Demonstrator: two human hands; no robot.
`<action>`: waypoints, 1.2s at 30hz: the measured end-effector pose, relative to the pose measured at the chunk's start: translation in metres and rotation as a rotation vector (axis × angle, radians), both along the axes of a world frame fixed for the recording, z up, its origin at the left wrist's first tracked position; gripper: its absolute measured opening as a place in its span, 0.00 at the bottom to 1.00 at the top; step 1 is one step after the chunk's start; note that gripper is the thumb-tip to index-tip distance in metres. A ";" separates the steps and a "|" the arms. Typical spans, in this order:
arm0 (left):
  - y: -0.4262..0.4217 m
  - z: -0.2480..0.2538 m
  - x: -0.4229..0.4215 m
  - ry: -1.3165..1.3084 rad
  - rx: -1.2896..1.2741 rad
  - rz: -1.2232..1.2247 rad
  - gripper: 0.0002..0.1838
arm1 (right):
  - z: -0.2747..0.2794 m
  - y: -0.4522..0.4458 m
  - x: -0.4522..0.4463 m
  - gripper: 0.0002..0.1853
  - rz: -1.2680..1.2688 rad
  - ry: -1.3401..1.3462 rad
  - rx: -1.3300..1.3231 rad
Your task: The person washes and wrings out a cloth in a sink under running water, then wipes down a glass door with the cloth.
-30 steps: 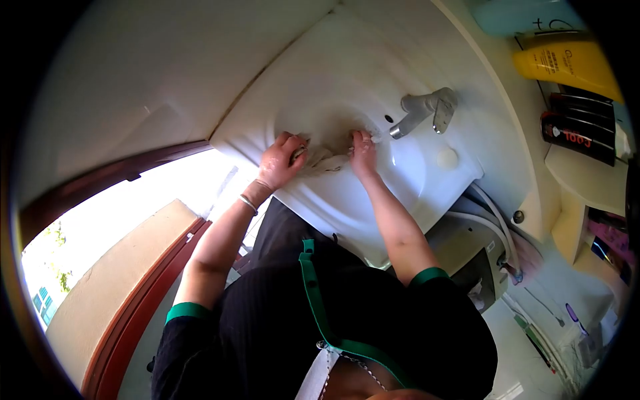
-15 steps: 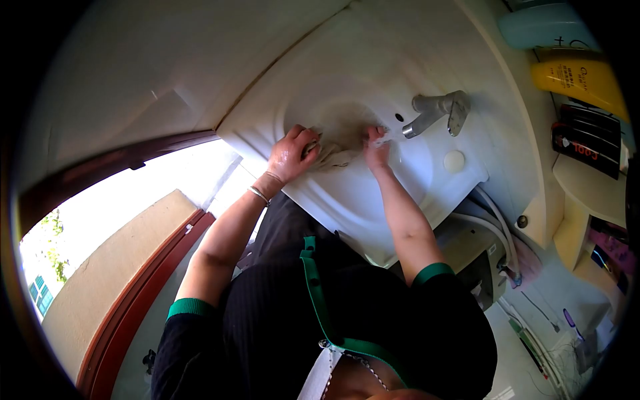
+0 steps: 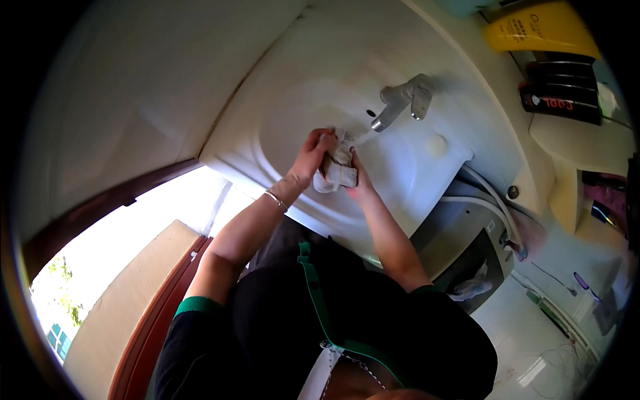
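A bunched, wet-looking pale cloth [image 3: 339, 172] is gathered between both hands above the white sink basin [image 3: 413, 180]. My left hand [image 3: 312, 157] is closed round its left side, with a bracelet on the wrist. On the cloth's right edge my right hand [image 3: 361, 180] grips it, fingers partly hidden behind the folds. The metal faucet [image 3: 400, 100] reaches over the basin, its spout just beyond the cloth. A faint stream seems to run from the spout toward the cloth.
A round whitish object [image 3: 435, 145] sits on the sink's right rim. A yellow bottle [image 3: 540, 30] and a black container [image 3: 560, 93] stand on the shelf at upper right. White hoses [image 3: 490, 190] run beside the sink, and a red-framed window [image 3: 160, 313] opens at left.
Both hands have come together and lifted the cloth, now bunched between them near the spout. Earlier they were apart, with the cloth spread low in the basin. The view has shifted slightly.
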State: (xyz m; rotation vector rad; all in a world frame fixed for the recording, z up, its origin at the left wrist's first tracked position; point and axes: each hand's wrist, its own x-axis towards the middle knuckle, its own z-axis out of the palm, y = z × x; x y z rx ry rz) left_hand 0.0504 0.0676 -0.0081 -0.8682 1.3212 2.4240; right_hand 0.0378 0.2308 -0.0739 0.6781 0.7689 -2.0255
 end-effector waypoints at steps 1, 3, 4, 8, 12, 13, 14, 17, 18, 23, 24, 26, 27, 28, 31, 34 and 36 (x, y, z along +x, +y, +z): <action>-0.005 -0.020 -0.006 0.074 -0.177 -0.022 0.14 | -0.003 0.009 -0.007 0.23 0.015 0.125 0.171; -0.015 -0.052 -0.015 0.146 -0.345 -0.053 0.15 | -0.009 0.027 -0.018 0.24 0.023 0.241 0.352; -0.019 -0.059 -0.019 0.161 -0.437 -0.030 0.17 | -0.012 0.035 -0.025 0.23 0.069 0.372 0.653; -0.032 -0.069 -0.027 0.102 -0.651 -0.065 0.21 | -0.025 0.042 -0.035 0.25 0.294 0.979 1.209; -0.026 -0.080 -0.021 -0.108 -0.628 -0.046 0.27 | -0.020 -0.010 -0.023 0.28 0.473 1.260 1.904; -0.020 -0.070 -0.022 -0.217 -0.397 -0.019 0.30 | -0.027 -0.021 -0.022 0.28 0.519 1.218 2.014; -0.017 -0.061 -0.025 -0.324 -0.166 0.007 0.32 | -0.034 -0.032 -0.031 0.28 0.395 1.126 1.614; -0.023 -0.128 -0.028 -0.267 0.272 0.029 0.33 | 0.019 -0.065 -0.025 0.25 0.182 0.995 0.886; -0.024 -0.126 -0.028 -0.270 0.260 0.006 0.33 | 0.030 -0.077 -0.014 0.21 0.027 1.086 0.827; -0.017 -0.092 0.009 0.104 1.252 0.176 0.31 | 0.093 -0.096 0.008 0.18 0.045 1.363 1.095; -0.016 -0.088 0.002 0.118 1.345 0.175 0.31 | 0.077 -0.098 -0.005 0.18 0.011 1.216 1.197; -0.011 -0.084 -0.016 0.061 1.043 0.145 0.28 | 0.029 -0.106 -0.036 0.20 -0.062 0.894 1.366; -0.004 -0.082 -0.025 0.006 0.651 0.107 0.25 | -0.012 -0.111 -0.052 0.19 -0.132 0.586 1.235; 0.003 -0.071 -0.031 -0.029 0.260 0.059 0.23 | -0.006 -0.104 -0.057 0.16 -0.076 0.523 1.231; -0.007 -0.081 -0.030 -0.064 0.350 0.017 0.23 | 0.039 -0.083 -0.048 0.13 -0.137 0.636 0.919; -0.026 -0.097 -0.024 0.032 0.634 -0.065 0.23 | 0.056 -0.089 -0.010 0.15 -0.011 1.380 1.204; -0.026 -0.082 -0.021 -0.037 0.608 -0.053 0.22 | 0.109 -0.090 0.015 0.15 0.138 1.393 1.378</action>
